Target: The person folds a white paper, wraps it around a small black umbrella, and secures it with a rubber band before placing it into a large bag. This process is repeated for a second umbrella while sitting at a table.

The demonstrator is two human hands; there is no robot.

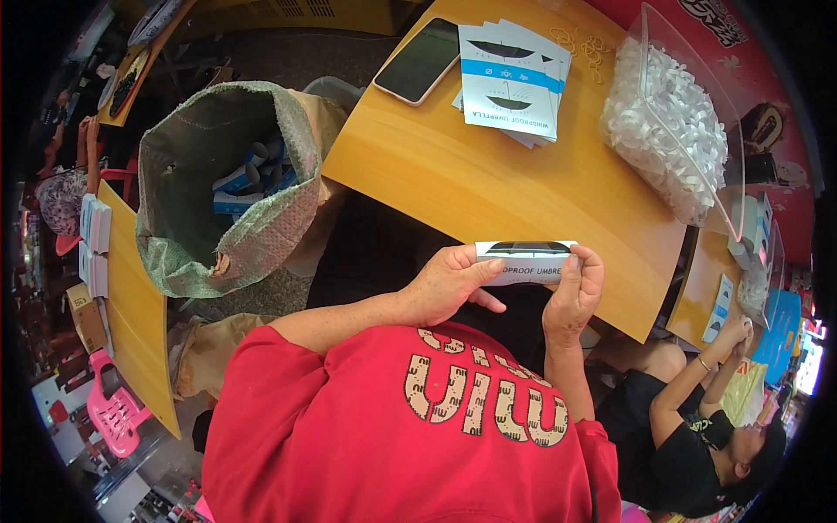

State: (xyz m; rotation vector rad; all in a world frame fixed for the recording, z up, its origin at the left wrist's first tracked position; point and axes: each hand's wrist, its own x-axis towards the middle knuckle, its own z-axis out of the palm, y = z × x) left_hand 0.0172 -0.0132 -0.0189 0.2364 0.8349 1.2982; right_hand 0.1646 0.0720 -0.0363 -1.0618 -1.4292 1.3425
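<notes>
Between my two hands is a white printed card with an umbrella picture and dark lettering, bent into a curve. My left hand grips its left end between thumb and fingers. At the right end, my right hand pinches it with the thumb in front. The card is held just off the near edge of the wooden table. On the far part of this table lies a fanned stack of similar white and blue cards.
A phone lies beside the stack, with loose rubber bands behind. A clear tub holds many white loops. Left of the table, an open woven sack contains several blue-white rolled cards. Another person works at the right.
</notes>
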